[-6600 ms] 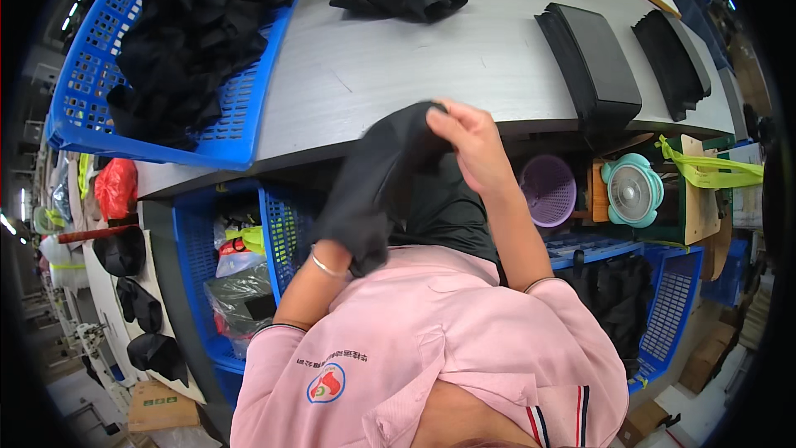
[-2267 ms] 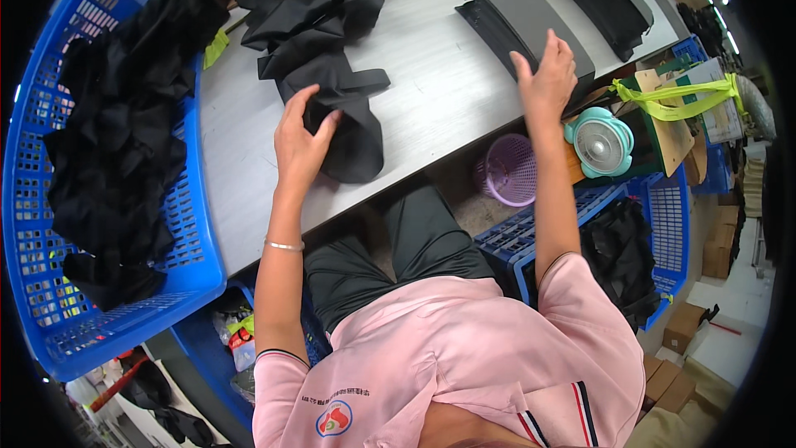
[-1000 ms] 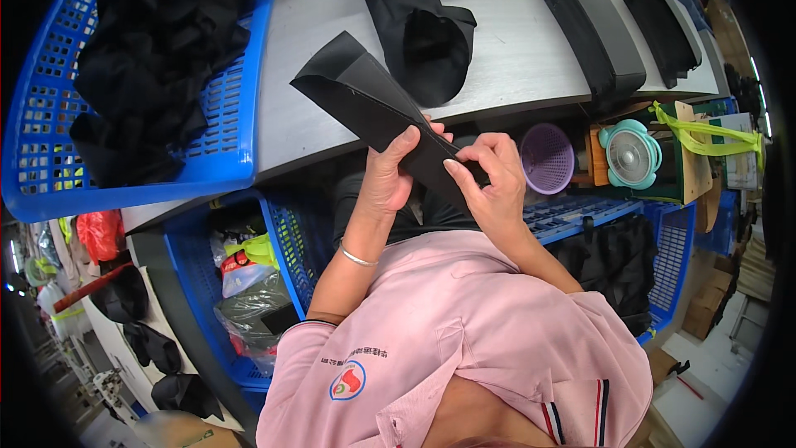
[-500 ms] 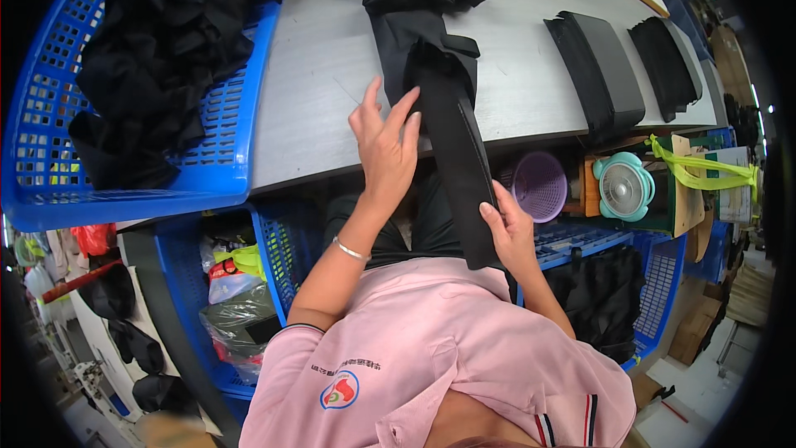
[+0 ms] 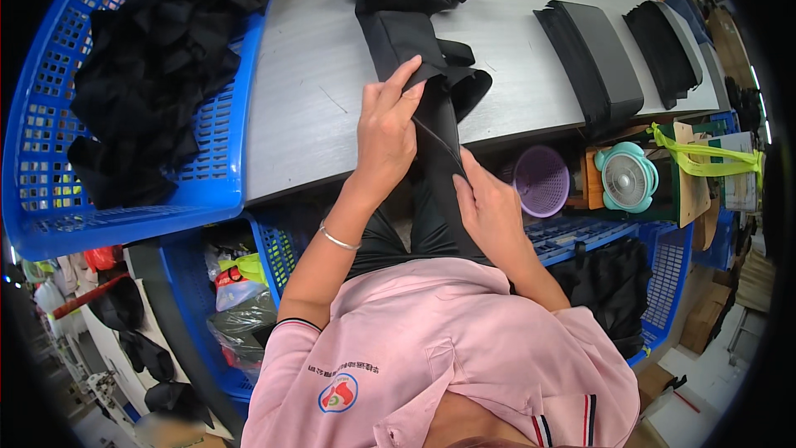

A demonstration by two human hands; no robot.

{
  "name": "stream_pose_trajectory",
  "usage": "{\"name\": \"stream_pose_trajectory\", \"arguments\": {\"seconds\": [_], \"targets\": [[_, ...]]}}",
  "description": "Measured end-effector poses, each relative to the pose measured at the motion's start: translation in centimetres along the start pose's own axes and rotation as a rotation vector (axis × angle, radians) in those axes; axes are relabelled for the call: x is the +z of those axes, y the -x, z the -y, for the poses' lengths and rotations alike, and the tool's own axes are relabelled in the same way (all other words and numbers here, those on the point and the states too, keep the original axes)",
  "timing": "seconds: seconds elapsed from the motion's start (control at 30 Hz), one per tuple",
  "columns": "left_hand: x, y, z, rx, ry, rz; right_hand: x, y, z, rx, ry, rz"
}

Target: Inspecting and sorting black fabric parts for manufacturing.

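Note:
A long black fabric piece (image 5: 396, 40) runs over the table's near edge toward my lap, its far end bunched up in a crumpled heap. My left hand (image 5: 385, 143) pinches it near the table edge, thumb and forefinger around a fold. Beside those fingers a loose black flap (image 5: 469, 90) curls off to the right. Lower down, my right hand (image 5: 496, 209) grips the edge of the narrow black strip (image 5: 437, 126) hanging below the fold. A thin edge line stretches between both hands. The strip's lower end blends into my dark trousers.
At left, a blue crate (image 5: 224, 196) holds heaped black fabric. Two stacks of black panels, a nearer one (image 5: 593, 62) and a farther one (image 5: 663, 50), lie on the grey table (image 5: 298, 129). Under the right edge are a purple basket (image 5: 542, 182) and a teal fan (image 5: 628, 177).
My right hand has moved up and left along the strip, closer to my left hand. My left fingers have closed on the fabric, and the flap has swung out to the right.

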State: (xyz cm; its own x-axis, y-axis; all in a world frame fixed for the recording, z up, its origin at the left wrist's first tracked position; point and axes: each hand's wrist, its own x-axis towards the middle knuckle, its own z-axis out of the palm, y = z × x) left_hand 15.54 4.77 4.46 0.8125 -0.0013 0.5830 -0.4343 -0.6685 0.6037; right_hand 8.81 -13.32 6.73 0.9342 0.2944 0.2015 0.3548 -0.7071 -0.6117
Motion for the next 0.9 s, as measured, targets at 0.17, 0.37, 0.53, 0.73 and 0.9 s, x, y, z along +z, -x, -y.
{"name": "stream_pose_trajectory", "arguments": {"seconds": [0.17,0.37,0.53,0.73,0.9], "targets": [[-3.0,0.2,-0.4,-0.033,0.065,0.041,-0.5,-1.0,1.8,-0.034,0.266,0.107],[-2.8,3.5,-4.1,0.183,0.316,0.269,4.6,-3.9,-1.8,-0.307,0.028,-0.231],[-5.9,4.6,-3.8,0.008,0.323,0.030,5.2,-4.8,-2.5,-0.023,-0.472,-0.035],[-5.6,7.7,-3.0,-0.115,0.286,-0.108,5.0,-5.3,-0.2,0.432,-1.377,-0.210],[-3.6,6.8,-4.5,-0.210,0.141,-0.235,5.0,-5.6,0.5,0.430,-1.563,-0.114]]}}
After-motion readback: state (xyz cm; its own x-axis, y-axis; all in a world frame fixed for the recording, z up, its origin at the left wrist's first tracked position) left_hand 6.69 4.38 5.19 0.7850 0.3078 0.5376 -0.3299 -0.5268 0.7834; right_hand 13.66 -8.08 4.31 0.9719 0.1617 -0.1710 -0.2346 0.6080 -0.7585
